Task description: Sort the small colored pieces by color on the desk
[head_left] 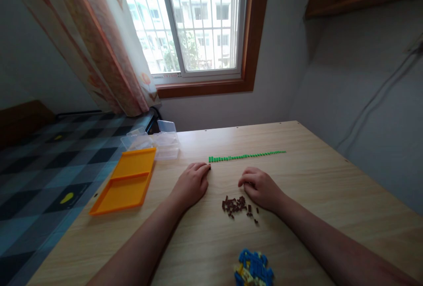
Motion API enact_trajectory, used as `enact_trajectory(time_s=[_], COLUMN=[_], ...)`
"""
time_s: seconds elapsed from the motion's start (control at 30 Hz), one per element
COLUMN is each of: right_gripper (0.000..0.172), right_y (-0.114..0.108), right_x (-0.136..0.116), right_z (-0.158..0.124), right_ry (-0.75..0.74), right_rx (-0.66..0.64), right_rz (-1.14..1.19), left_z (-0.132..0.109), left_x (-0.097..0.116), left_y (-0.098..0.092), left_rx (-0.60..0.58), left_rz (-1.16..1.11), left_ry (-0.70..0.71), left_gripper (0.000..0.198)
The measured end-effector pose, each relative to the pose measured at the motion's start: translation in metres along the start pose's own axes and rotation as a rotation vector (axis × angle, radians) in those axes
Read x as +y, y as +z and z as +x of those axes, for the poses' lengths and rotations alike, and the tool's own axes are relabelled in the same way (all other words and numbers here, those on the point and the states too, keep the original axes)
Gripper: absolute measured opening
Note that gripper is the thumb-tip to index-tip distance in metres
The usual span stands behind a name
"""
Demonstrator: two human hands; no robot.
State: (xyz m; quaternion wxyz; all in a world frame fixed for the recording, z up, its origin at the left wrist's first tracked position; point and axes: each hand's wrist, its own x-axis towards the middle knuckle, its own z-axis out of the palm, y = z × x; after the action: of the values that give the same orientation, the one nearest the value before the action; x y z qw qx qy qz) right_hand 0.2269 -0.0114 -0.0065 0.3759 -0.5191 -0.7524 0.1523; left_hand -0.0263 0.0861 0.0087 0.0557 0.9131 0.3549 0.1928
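A long row of small green pieces point(246, 156) runs across the table. Just below its left end, my left hand point(192, 183) has its fingertips closed on a small brown piece point(209, 167). My right hand point(259, 186) rests on the table with curled fingers, right of the left hand; whether anything is in them is hidden. Between and below the hands lies a loose pile of brown pieces point(234, 205), a few of them scattered at its right. Nearer to me is a heap of blue and yellow pieces point(254, 268).
An open orange tray point(129, 179) lies on the left of the wooden table point(191, 242), with clear plastic boxes point(167, 145) behind it. A bed with a checked cover point(66, 162) stands left of the table. The window and wall are beyond the far edge.
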Motion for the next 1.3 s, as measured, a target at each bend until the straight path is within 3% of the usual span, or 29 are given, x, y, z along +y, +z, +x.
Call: enact_trajectory(time_s=[0.4,1.3], right_gripper=[0.029,0.027], right_y=[0.0000,-0.0021], right_x=[0.0032,-0.0005], right_z=[-0.0010,-0.0006], right_ry=[-0.007,0.020], right_rx=[-0.005,-0.006], right_rz=[0.005,0.019], left_z=[-0.0014,0.0007], left_x=[-0.0001,0.0000], left_y=[0.0010,0.0016], left_rx=[-0.017,-0.010], left_rz=[0.017,0.023], left_ry=[-0.013,0.015], left_gripper=[0.051,0.046])
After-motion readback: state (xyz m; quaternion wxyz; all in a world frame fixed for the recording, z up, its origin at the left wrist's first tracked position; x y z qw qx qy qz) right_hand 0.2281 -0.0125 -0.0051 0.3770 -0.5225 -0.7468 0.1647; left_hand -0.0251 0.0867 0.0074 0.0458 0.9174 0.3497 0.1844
